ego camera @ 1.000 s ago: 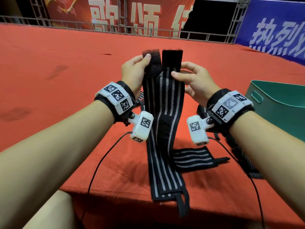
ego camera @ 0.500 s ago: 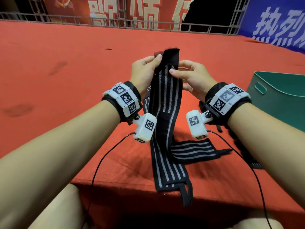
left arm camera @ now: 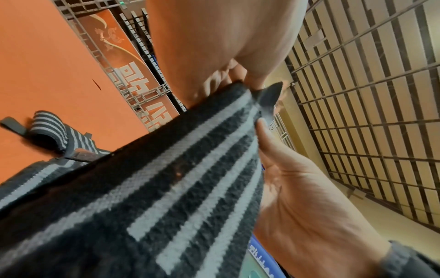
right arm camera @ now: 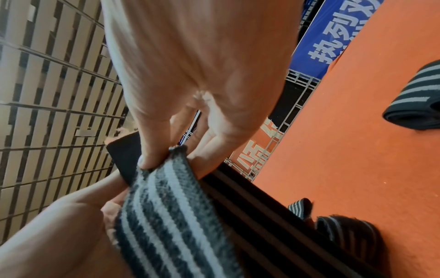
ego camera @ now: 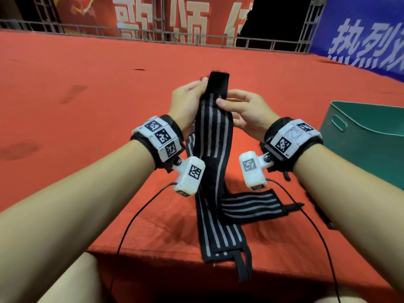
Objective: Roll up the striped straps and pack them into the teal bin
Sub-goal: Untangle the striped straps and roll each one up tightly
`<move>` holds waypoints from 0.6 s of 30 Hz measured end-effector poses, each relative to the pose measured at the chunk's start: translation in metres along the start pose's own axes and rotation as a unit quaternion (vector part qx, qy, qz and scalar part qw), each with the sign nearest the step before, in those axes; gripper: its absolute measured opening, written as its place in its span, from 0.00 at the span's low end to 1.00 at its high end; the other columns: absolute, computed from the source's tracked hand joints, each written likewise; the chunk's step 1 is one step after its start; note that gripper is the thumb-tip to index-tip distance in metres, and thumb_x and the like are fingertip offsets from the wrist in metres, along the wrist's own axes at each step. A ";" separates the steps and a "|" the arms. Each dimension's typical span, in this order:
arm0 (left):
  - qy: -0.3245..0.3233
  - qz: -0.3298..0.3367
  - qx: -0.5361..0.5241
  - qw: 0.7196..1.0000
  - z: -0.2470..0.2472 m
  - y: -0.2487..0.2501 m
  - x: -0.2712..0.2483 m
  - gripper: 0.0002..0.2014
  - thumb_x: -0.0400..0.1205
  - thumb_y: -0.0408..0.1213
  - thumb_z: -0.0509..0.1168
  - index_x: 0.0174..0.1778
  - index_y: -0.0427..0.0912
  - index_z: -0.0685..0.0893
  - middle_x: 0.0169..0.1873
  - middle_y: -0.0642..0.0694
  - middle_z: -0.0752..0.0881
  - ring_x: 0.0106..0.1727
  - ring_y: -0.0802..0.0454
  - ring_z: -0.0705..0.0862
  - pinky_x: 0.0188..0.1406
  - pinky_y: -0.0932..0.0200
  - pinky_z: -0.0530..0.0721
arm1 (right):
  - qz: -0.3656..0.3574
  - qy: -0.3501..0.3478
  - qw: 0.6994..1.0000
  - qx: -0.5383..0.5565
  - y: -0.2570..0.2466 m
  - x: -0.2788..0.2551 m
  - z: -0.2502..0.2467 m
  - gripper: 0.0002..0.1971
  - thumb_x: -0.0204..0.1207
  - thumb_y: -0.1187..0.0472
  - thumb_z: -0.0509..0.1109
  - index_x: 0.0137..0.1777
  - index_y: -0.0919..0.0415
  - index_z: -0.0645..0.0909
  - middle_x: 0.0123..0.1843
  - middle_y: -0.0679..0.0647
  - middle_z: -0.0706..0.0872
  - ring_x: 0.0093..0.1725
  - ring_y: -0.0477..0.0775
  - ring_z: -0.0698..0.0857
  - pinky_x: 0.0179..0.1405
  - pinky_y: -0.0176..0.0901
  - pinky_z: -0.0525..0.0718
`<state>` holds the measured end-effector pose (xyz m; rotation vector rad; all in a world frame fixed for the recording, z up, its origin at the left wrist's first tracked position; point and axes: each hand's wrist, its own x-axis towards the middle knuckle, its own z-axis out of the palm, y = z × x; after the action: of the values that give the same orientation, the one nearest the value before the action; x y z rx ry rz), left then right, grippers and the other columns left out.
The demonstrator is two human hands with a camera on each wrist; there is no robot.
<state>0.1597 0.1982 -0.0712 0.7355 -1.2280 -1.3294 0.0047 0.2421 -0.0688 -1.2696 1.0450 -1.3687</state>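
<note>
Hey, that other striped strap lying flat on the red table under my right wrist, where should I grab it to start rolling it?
Take the flat strap by its right end, where the thin black tab sticks out. It lies crosswise with that end free, while its left end meets the held strap. Probably come from the right with your right hand.

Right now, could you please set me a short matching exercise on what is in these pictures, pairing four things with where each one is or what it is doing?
Things:
1. held strap
2. second strap
3. teal bin
4. left hand

Places or states:
A. stands at the right on the red cloth
B. grips the top left edge of a strap
C. hangs from both hands, its tail over the table's front edge
D. lies flat on the cloth below the right wrist

Pairs: 1-C, 2-D, 3-A, 4-B
</note>
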 end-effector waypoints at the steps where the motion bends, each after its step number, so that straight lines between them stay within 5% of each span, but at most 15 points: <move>1: 0.005 -0.004 -0.013 1.000 0.002 0.003 -0.001 0.17 0.89 0.43 0.67 0.53 0.30 0.90 0.41 0.37 0.88 0.37 0.45 0.86 0.33 0.59 0.84 | -0.002 0.008 1.000 -0.008 -0.001 0.002 0.001 0.09 0.80 0.68 0.76 0.58 0.64 0.86 0.52 0.57 0.92 0.45 0.52 0.93 0.45 0.40 0.89; 7: -0.031 0.058 -0.009 0.998 0.003 0.007 -0.012 0.14 0.86 0.37 0.72 0.57 0.27 0.89 0.40 0.38 0.92 0.36 0.51 0.90 0.34 0.59 0.87 | -0.015 0.022 1.000 -0.008 -0.004 0.003 0.002 0.12 0.79 0.67 0.77 0.61 0.66 0.86 0.57 0.59 0.91 0.49 0.53 0.93 0.47 0.41 0.89; 12: -0.045 0.090 0.020 0.995 -0.002 0.000 -0.014 0.12 0.83 0.29 0.73 0.61 0.28 0.88 0.51 0.34 0.92 0.47 0.47 0.91 0.52 0.51 0.92 | -0.016 0.041 0.999 -0.002 0.003 0.000 0.005 0.11 0.78 0.67 0.79 0.58 0.65 0.85 0.53 0.59 0.92 0.47 0.53 0.93 0.43 0.41 0.89; 18: -0.007 0.086 0.048 0.995 -0.007 -0.001 -0.001 0.07 0.86 0.32 0.69 0.52 0.35 0.92 0.44 0.39 0.93 0.43 0.46 0.89 0.49 0.47 0.90 | -0.014 0.049 0.998 -0.049 0.006 -0.006 0.012 0.10 0.78 0.63 0.80 0.55 0.61 0.84 0.53 0.55 0.91 0.47 0.51 0.93 0.43 0.46 0.90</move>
<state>0.1663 0.1970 -0.0740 0.6728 -1.3440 -1.1427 0.0169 0.2472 -0.0744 -1.3040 1.1769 -1.4277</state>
